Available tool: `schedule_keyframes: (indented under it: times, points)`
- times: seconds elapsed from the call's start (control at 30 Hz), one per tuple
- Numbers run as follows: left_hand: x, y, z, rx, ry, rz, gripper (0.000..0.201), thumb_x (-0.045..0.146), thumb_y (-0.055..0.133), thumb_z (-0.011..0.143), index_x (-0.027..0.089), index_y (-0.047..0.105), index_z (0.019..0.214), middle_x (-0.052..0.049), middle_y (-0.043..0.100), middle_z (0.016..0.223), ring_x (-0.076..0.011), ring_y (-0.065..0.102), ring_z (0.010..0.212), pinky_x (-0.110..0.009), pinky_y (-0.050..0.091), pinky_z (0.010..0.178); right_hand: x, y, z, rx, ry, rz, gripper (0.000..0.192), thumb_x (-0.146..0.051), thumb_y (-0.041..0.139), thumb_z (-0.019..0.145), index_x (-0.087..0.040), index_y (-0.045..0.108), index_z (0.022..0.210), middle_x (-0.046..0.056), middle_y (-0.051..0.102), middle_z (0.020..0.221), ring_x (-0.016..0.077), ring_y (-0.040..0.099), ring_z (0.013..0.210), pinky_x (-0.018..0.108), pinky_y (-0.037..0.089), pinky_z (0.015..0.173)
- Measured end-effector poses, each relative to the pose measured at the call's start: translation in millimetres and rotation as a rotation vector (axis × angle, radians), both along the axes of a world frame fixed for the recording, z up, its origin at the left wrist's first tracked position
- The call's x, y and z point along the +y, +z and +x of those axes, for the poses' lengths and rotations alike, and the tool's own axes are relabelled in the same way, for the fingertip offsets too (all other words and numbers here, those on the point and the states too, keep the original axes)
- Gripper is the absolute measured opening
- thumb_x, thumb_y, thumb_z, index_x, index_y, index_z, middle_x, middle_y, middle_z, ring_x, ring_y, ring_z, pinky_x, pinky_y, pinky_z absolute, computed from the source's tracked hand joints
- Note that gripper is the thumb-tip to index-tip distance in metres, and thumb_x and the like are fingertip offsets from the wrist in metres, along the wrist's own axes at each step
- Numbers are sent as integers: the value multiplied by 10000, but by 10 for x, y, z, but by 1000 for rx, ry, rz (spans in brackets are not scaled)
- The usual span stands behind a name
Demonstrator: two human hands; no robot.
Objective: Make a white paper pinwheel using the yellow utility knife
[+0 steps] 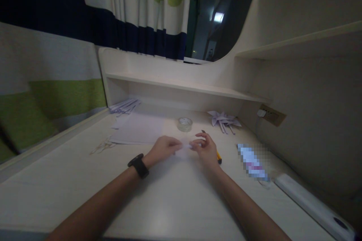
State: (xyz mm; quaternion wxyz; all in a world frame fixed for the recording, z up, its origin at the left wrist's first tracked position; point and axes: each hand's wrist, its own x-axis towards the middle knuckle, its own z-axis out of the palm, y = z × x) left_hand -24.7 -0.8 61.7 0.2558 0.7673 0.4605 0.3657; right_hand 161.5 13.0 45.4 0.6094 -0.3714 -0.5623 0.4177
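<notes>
Between my two hands is a small piece of white paper [186,146], blurred and partly covered by the fingers. My left hand [164,148], with a black watch on its wrist, pinches the paper's left end. At the right end, the thumb and index finger of my right hand [206,151] are closed on it, the other fingers curled loosely. Just behind the hands stands a roll of clear tape [184,124]. A yellow and black tool [219,157], perhaps a utility knife, lies partly hidden under my right hand.
White sheets [138,126] lie at the back left, near folded paper strips [125,106] and thin strings [102,145]. Folded paper pinwheels [223,119] sit at the back right. A pixelated phone-like object [252,162] and a long white device [311,203] lie along the right wall.
</notes>
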Motion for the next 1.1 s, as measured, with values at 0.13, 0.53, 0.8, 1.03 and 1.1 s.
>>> schedule_keyframes:
  times: [0.13, 0.53, 0.8, 1.03, 1.1]
  points:
    - [29, -11, -19, -29, 27, -16, 326, 388, 540, 808, 129, 720, 722, -25, 622, 559, -124, 546, 519, -209, 354, 508, 4, -21, 15, -31, -18, -3, 393, -295, 763, 624, -215, 519, 921, -29, 665, 639, 157, 634, 583, 314, 564, 602]
    - [1, -66, 0, 146, 37, -4, 292, 348, 545, 771, 144, 729, 674, -6, 592, 518, -117, 481, 507, -231, 270, 506, 7, 124, 172, -378, 211, 56, 196, -363, 680, 713, -179, 636, 658, 100, 680, 1042, 228, 631, 942, 390, 445, 871]
    - [-18, -82, 34, 125, 18, -66, 285, 340, 546, 762, 143, 745, 710, -32, 643, 548, -126, 510, 501, -236, 302, 507, -39, 24, 93, -550, 142, 111, 133, -279, 629, 745, -185, 622, 650, 73, 682, 982, 206, 629, 899, 355, 452, 825]
    - [-6, -102, 34, 100, 6, -92, 301, 353, 542, 765, 137, 751, 732, -42, 660, 563, -132, 533, 507, -233, 327, 512, -11, -21, 81, -591, 93, 175, 110, -249, 611, 751, -189, 624, 660, 68, 695, 946, 203, 630, 890, 358, 443, 840]
    - [-10, -93, 33, 95, 7, -100, 306, 358, 540, 766, 138, 750, 734, -40, 659, 560, -134, 537, 510, -232, 331, 513, -5, -30, 83, -591, 99, 176, 112, -254, 617, 749, -189, 623, 658, 72, 694, 951, 207, 630, 895, 362, 442, 844]
